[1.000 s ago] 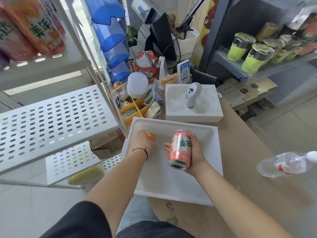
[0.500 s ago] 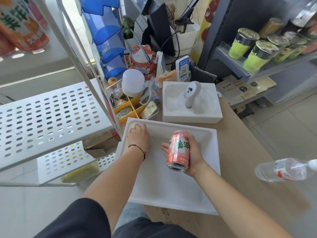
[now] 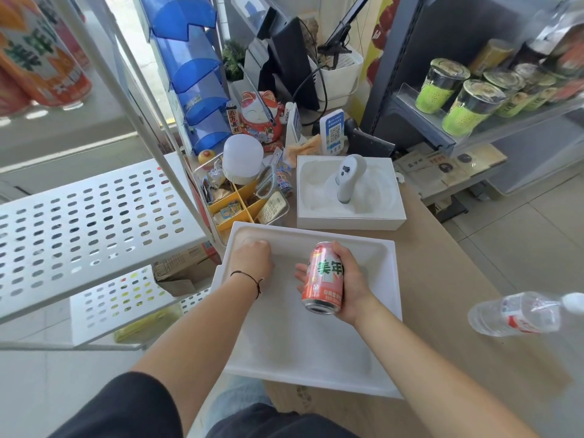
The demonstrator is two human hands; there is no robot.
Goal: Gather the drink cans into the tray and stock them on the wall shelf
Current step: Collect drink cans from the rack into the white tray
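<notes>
Right hand (image 3: 347,279) grips orange can (image 3: 324,278), tilted above tray (image 3: 316,358) centre. Left hand (image 3: 252,260) curled at tray's far-left corner, contents hidden. Risk: tilted can slips, rolls off tray.

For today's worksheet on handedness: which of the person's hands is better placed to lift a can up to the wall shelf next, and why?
The right hand. It already grips the orange can above the white tray. The left hand is down in the tray's far corner; no can shows in it.
</notes>
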